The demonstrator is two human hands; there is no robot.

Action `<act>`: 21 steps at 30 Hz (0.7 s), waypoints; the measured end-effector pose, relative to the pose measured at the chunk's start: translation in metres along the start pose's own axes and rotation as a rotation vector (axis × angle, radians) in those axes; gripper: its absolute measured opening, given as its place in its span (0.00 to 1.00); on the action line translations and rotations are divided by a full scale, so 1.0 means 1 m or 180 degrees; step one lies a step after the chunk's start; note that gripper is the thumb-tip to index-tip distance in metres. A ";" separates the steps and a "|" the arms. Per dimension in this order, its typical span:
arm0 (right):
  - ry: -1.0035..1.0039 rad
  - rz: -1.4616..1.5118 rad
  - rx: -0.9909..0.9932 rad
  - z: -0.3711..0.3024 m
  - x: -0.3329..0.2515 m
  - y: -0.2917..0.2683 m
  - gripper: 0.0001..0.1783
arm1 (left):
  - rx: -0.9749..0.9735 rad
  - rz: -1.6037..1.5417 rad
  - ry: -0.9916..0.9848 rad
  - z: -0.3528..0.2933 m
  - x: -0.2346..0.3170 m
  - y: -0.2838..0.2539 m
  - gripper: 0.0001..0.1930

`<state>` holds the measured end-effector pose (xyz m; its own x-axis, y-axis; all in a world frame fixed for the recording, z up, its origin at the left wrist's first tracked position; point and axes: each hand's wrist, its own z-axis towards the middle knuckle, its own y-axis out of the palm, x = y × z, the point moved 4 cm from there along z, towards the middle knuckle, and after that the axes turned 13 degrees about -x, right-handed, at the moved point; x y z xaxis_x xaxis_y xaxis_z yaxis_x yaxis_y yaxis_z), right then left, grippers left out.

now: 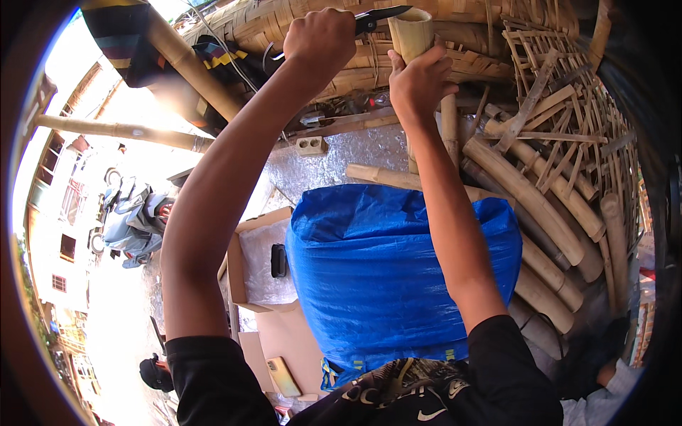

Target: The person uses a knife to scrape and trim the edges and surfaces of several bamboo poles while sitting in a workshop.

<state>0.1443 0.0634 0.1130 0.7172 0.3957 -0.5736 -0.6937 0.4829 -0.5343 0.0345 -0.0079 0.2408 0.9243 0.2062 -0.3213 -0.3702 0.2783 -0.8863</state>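
High in the view, my left hand is closed around the handle of a dark-bladed knife. Its blade points right, its tip at the upper rim of a pale bamboo tube; I cannot tell whether they touch. My right hand grips that tube from below and the right, holding it roughly upright with its hollow end up. A curved metal piece shows left of my left fist. Both arms reach forward over a blue tarp-covered bundle.
Cut bamboo poles and a slatted bamboo frame lie to the right. Woven bamboo spans the back. Left of the bundle are an open cardboard box and a phone. Motorbikes stand farther left. A person's sleeve shows lower right.
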 end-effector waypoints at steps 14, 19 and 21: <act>-0.0794 -0.1315 -0.4585 -0.168 0.217 0.035 0.61 | 0.0163 -0.0745 -0.0033 0.032 0.006 -0.001 0.11; -0.0526 -0.1129 -0.4350 -0.170 0.184 0.039 0.53 | -0.0047 -0.0591 -0.0101 0.011 -0.010 0.006 0.12; -0.0344 -0.1220 -0.4369 -0.164 0.205 0.046 0.50 | -0.0022 -0.0572 -0.0137 0.011 -0.010 0.008 0.12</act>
<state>0.2489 0.0391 -0.1310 0.8297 0.5026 -0.2431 0.0726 -0.5288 -0.8456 0.0210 0.0027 0.2406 0.9705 0.1938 -0.1432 -0.1988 0.3079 -0.9304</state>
